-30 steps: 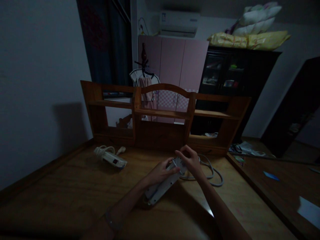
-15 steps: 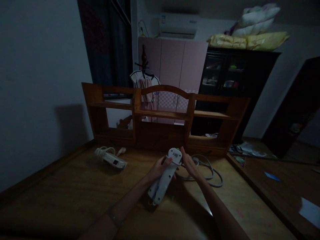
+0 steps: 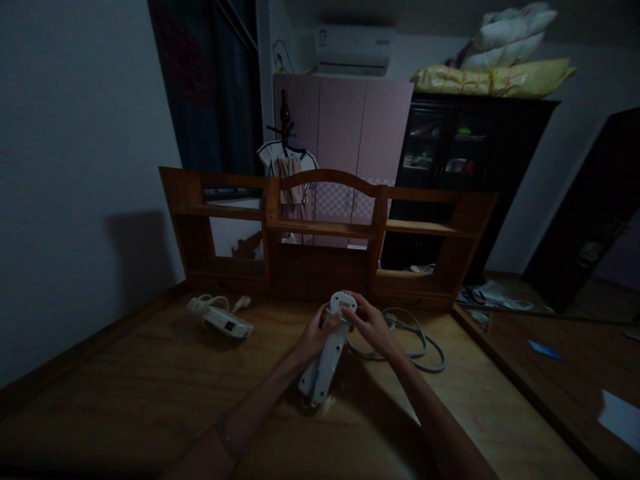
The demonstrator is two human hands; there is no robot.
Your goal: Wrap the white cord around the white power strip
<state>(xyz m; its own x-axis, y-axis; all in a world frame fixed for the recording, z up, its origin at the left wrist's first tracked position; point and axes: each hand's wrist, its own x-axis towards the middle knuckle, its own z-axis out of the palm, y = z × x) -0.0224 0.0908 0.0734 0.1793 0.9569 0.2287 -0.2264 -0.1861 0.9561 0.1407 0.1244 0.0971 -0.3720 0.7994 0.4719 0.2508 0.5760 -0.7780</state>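
Observation:
Over a wooden desk [image 3: 150, 393] I hold a white power strip [image 3: 326, 357] with both hands. My left hand [image 3: 314, 337] is wrapped round its left side near the far end. My right hand [image 3: 369, 327] has its fingers curled on the strip's far end. The strip stands tilted, its near end close to the desk. Its grey cord [image 3: 420, 347] lies looped on the desk to the right of my hands.
A second white power strip [image 3: 223, 319] with a coiled cord lies at the desk's back left. A wooden shelf unit [image 3: 325, 230] stands along the back edge. A darker table [image 3: 565, 373] with papers adjoins on the right. The room is dim.
The power strip has swung from a diagonal lie to a more upright, lengthwise tilt. My right hand moved from the strip's top, opened beside it, then closed on its far end.

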